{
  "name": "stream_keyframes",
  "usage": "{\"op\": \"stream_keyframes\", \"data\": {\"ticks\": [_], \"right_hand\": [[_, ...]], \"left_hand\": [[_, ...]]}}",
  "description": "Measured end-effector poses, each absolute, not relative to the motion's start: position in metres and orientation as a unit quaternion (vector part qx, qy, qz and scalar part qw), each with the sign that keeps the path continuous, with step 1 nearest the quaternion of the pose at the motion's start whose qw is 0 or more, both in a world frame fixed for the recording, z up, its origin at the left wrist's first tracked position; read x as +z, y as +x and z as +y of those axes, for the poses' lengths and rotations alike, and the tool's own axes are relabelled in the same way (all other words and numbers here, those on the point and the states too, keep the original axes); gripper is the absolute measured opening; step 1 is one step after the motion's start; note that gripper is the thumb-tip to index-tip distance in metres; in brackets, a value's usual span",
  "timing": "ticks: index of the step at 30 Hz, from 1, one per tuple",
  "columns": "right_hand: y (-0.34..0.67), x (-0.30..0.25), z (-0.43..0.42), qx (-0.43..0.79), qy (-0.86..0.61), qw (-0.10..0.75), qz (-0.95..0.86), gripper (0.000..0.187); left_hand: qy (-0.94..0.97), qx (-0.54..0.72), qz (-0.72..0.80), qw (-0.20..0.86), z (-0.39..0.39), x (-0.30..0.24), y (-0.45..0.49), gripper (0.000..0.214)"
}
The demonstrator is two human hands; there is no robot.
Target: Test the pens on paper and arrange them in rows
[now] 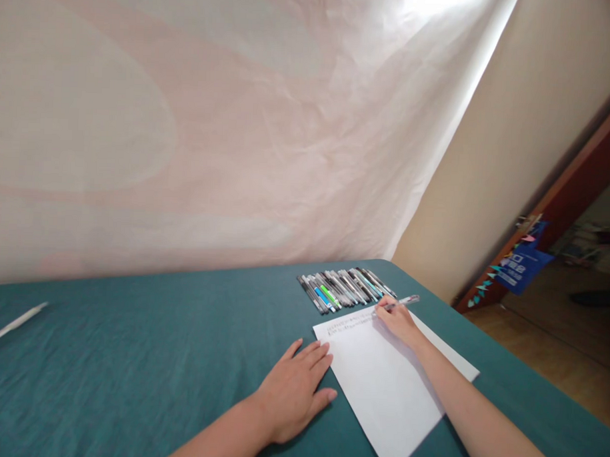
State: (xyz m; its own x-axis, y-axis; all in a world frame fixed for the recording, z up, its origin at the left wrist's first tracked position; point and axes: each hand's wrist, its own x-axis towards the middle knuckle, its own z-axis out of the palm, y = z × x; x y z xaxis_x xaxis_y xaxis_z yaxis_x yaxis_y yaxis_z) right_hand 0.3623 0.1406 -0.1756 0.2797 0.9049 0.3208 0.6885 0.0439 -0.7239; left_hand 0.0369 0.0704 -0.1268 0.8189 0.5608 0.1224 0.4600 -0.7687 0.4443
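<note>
My right hand (396,321) is closed around a clear-barrelled pen (408,300), its tip side down at the upper part of a white sheet of paper (379,384). Small handwritten lines run along the top of the sheet, left of that hand; the words are too small to read. My left hand (299,388) lies flat with fingers spread, fingertips and thumb at the paper's left edge. Just beyond the sheet, a row of several pens (345,288) lies side by side, mostly black, grey and clear, with blue and green ones among them.
A green cloth covers the table (145,356). At its far left lies a thin white stick-like object (14,326). A pale pink curtain (213,132) hangs behind the table. On the right are a wall, a wooden door frame (561,177) and a blue hanging sign (521,268).
</note>
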Motion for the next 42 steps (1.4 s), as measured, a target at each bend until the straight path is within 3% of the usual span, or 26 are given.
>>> {"op": "stream_keyframes", "data": {"ticks": [32,42], "right_hand": [[0.3660,-0.1791,0.1438,0.111,-0.694,0.402,-0.587,0.011],[0.3616,-0.1743,0.1357,0.084,-0.682,0.411,-0.599,0.020]], "left_hand": [[0.940,0.109,0.282,0.160,0.0705,-0.1301,0.0363,0.051],[0.939,0.127,0.278,0.159,0.0694,-0.1292,0.0343,0.049]]}}
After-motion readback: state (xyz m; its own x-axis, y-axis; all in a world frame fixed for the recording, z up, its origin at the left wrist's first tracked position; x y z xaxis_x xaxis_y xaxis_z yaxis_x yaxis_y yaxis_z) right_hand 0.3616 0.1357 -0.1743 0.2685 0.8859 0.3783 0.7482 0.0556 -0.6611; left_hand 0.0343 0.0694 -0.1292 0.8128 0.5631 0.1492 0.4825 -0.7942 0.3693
